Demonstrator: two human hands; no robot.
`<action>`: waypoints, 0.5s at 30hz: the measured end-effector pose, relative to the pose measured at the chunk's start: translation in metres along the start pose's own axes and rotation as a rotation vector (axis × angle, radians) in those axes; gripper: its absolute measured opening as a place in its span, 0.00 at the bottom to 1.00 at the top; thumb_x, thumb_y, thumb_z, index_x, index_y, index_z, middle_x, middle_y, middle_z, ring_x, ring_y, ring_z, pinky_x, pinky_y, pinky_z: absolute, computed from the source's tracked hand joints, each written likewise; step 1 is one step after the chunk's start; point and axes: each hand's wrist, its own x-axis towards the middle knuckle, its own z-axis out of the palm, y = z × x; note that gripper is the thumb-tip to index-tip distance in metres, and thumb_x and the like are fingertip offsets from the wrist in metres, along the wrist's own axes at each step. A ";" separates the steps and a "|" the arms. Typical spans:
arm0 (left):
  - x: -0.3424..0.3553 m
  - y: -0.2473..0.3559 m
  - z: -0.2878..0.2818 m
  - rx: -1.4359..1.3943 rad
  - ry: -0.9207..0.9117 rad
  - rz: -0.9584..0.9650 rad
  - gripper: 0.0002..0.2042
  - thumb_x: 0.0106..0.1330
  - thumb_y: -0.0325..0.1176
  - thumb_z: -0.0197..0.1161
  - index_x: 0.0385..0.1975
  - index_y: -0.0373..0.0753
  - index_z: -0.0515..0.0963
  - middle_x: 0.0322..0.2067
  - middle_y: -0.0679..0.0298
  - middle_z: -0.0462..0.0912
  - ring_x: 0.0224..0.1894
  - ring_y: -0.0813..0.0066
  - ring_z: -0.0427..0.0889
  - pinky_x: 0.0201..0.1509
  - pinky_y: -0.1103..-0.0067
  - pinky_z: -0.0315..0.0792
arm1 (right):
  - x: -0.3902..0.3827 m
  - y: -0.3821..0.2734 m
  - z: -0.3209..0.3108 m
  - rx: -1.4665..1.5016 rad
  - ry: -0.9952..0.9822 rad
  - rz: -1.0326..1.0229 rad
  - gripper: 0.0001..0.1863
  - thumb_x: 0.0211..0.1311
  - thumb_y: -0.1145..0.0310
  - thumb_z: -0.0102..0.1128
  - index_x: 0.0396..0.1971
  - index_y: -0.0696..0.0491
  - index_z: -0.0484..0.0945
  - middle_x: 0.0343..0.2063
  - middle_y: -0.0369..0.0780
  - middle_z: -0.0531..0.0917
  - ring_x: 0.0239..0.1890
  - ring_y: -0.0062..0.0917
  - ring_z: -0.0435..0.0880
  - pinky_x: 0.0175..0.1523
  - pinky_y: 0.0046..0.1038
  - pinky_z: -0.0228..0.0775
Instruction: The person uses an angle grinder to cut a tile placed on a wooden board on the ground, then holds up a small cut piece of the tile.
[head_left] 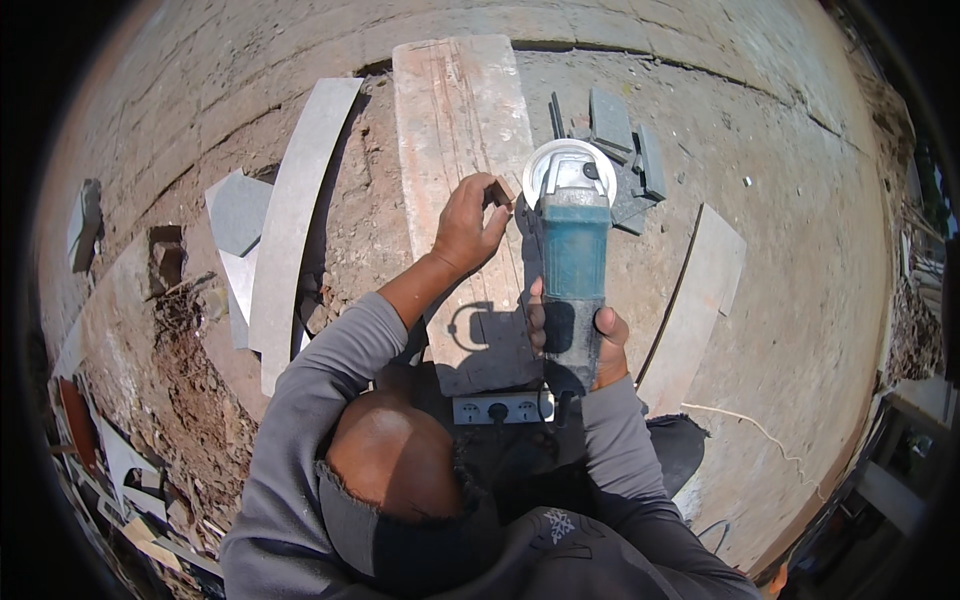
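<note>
My right hand (612, 345) is wrapped round the body of a teal angle grinder (577, 240). The grinder points away from me, its silver head and pale round guard (540, 165) at the far end. Whether its disc is spinning, I cannot tell. Just left of the guard, my left hand (468, 225) pinches a small brown-edged piece (502, 192), perhaps a bit of tile, mostly covered by the fingers. Beneath both hands lies a long, dusty board (455, 110) with reddish stains and score lines. The piece and the guard appear close but apart.
A white power strip (472, 411) with a black plug sits at the board's near end. Several grey tile offcuts (611, 120) are piled beyond the grinder. Long tile strips lie left (300, 215) and right (690, 310). Broken earth (190, 370) lies at the left; a thin cord (765, 430) trails right.
</note>
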 end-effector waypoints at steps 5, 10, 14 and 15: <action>0.001 -0.002 0.000 -0.061 -0.023 -0.018 0.22 0.59 0.26 0.66 0.52 0.35 0.67 0.44 0.50 0.75 0.45 0.50 0.78 0.51 0.65 0.73 | 0.009 0.001 -0.008 0.021 -0.055 0.030 0.49 0.47 0.45 0.76 0.59 0.65 0.66 0.42 0.48 0.80 0.39 0.35 0.86 0.45 0.32 0.83; 0.003 0.001 0.000 -0.063 0.008 0.006 0.20 0.59 0.26 0.65 0.50 0.34 0.68 0.42 0.51 0.75 0.43 0.53 0.79 0.49 0.68 0.74 | 0.013 0.005 -0.013 0.060 -0.095 0.035 0.49 0.49 0.46 0.75 0.60 0.66 0.64 0.43 0.50 0.79 0.40 0.36 0.86 0.47 0.33 0.83; 0.002 0.005 -0.004 -0.064 -0.018 -0.038 0.21 0.58 0.26 0.65 0.51 0.34 0.68 0.42 0.51 0.75 0.44 0.53 0.79 0.50 0.67 0.74 | 0.014 0.006 -0.013 0.042 -0.075 0.049 0.49 0.48 0.46 0.76 0.60 0.66 0.64 0.42 0.50 0.79 0.40 0.36 0.86 0.46 0.33 0.83; 0.003 0.006 -0.005 -0.059 -0.018 -0.035 0.21 0.58 0.25 0.65 0.50 0.35 0.68 0.42 0.51 0.75 0.44 0.53 0.79 0.50 0.67 0.74 | 0.014 0.007 -0.012 0.049 -0.068 0.053 0.49 0.48 0.46 0.76 0.60 0.66 0.64 0.42 0.50 0.79 0.40 0.36 0.86 0.46 0.33 0.83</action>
